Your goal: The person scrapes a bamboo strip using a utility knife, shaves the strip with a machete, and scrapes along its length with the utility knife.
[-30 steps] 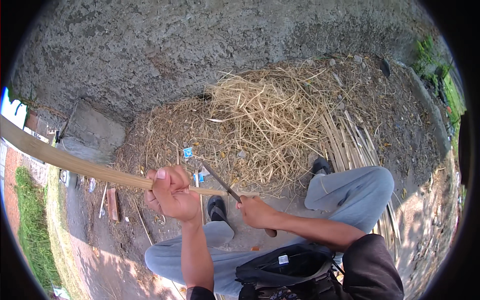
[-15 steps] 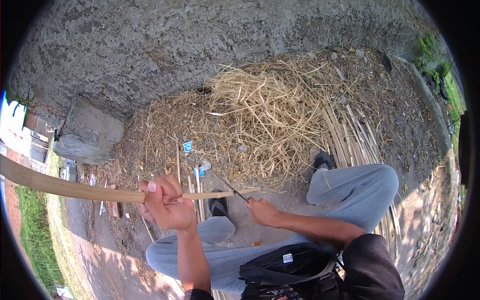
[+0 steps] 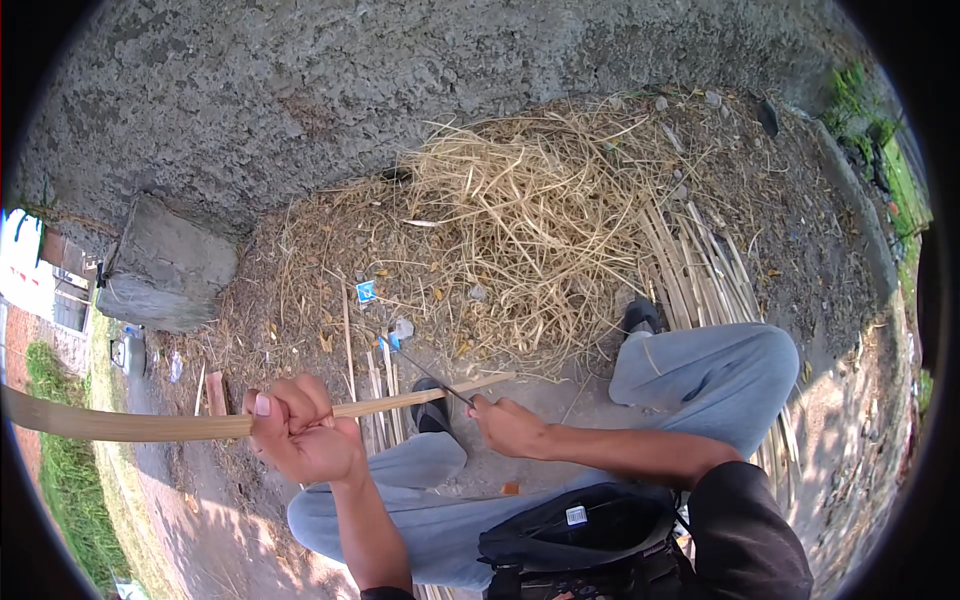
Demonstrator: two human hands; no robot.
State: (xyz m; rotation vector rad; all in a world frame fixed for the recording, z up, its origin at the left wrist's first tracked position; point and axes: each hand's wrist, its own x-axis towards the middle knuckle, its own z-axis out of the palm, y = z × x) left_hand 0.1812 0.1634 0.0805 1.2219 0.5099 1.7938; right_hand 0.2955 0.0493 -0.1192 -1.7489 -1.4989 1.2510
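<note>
A long, flat bamboo strip (image 3: 140, 427) runs from the left rim across to the middle, in front of my knees. My left hand (image 3: 308, 435) is closed round it, thumb on top. In my right hand (image 3: 508, 425) is a thin-bladed knife (image 3: 433, 372), its dark blade pointing up and left. The blade crosses the strip near its right end, and appears to touch it. My right fingers wrap the handle, which is mostly hidden.
A heap of curly bamboo shavings (image 3: 530, 215) lies by the rough wall (image 3: 400, 70). Split bamboo strips (image 3: 695, 265) lie beside my right foot, more (image 3: 385, 395) by my left. A concrete block (image 3: 175, 265) stands at left. Blue-and-white litter (image 3: 366, 291) dots the ground.
My left hand has moved left and slightly down with the bamboo strip. My right hand and the knife have shifted a little left, and the blade now crosses the strip farther from its right end.
</note>
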